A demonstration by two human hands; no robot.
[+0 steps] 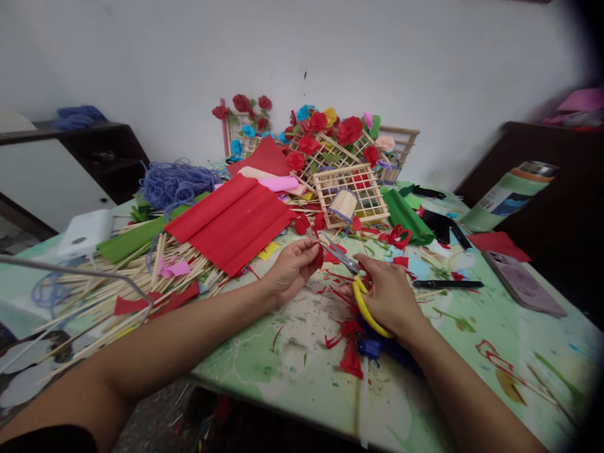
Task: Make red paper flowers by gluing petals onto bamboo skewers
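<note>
My left hand pinches a small piece of red paper, partly hidden by the fingers. In my right hand is a pair of scissors with yellow handles. The blades point up and left, close by the red piece; whether they touch it I cannot make out. Red paper scraps litter the table below both hands. A blue object with a white stick lies under my right wrist, mostly covered. Beyond my left hand a large red crepe paper sheet rests over thin wooden sticks.
Stick lattices with red, blue and yellow paper flowers stand by the wall. Blue yarn is piled at left. A bottle, a phone and a black pen are at right. The table's front edge runs below my forearms.
</note>
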